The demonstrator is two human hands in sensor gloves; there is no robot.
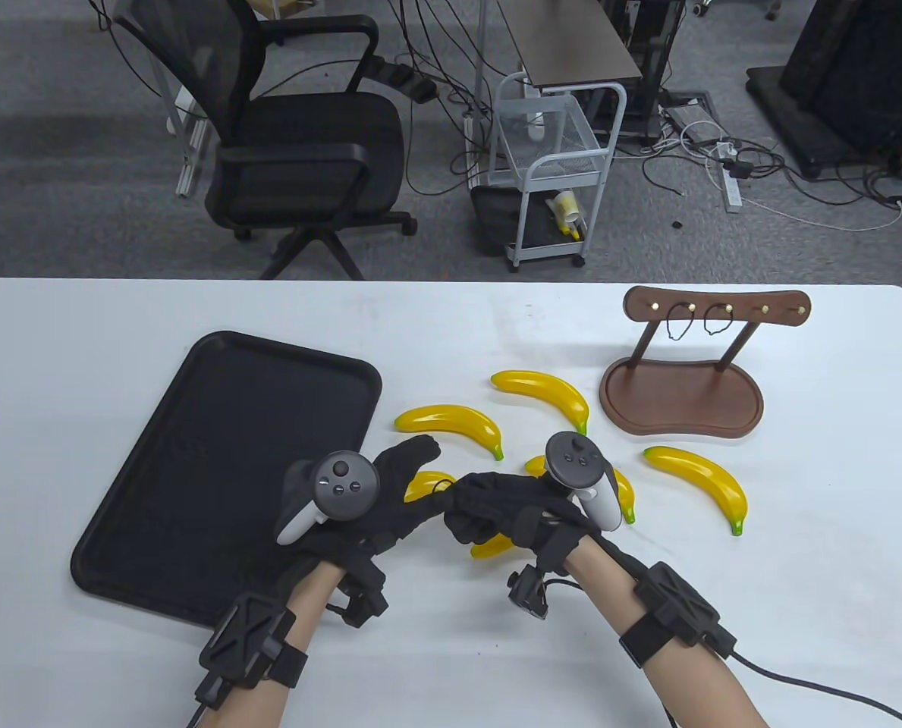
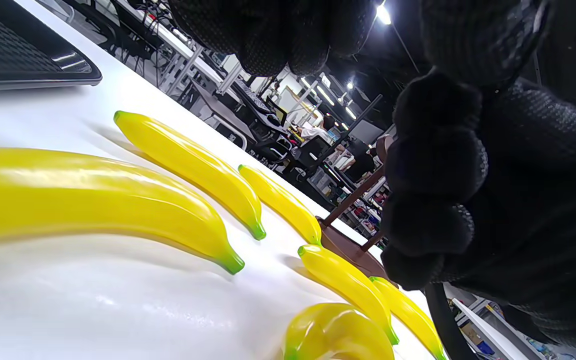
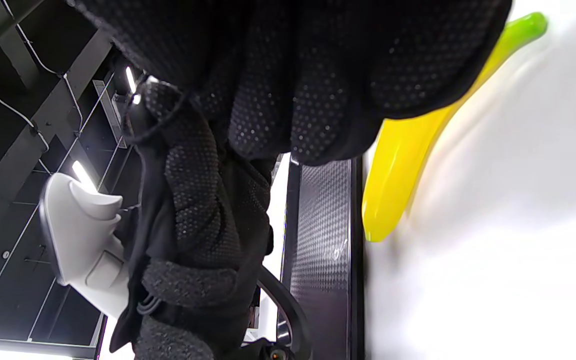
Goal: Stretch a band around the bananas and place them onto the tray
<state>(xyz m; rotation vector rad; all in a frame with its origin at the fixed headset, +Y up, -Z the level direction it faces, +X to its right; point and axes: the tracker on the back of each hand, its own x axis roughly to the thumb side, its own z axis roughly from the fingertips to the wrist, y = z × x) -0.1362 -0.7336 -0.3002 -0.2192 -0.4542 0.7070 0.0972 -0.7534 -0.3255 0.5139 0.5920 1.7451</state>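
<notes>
Above bananas (image 1: 451, 428) beside tray (image 1: 193, 455): both hands meet, right hand (image 1: 496, 508) pinching band (image 1: 439, 485), left hand (image 1: 390, 493) fingers extended.

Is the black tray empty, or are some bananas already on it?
Empty as far as visible. The black tray shows only bare surface; the bananas, like this one, lie on the white table. The left hand hides one corner.

Tray (image 1: 193, 425) at table's (image 1: 56, 341) left; stand (image 1: 682, 394) far right. Bananas (image 1: 451, 426) scattered between them, one (image 1: 699, 484) right, near of stand. Both hands (image 1: 390, 493) meet over near bananas, beside tray's right edge
</notes>
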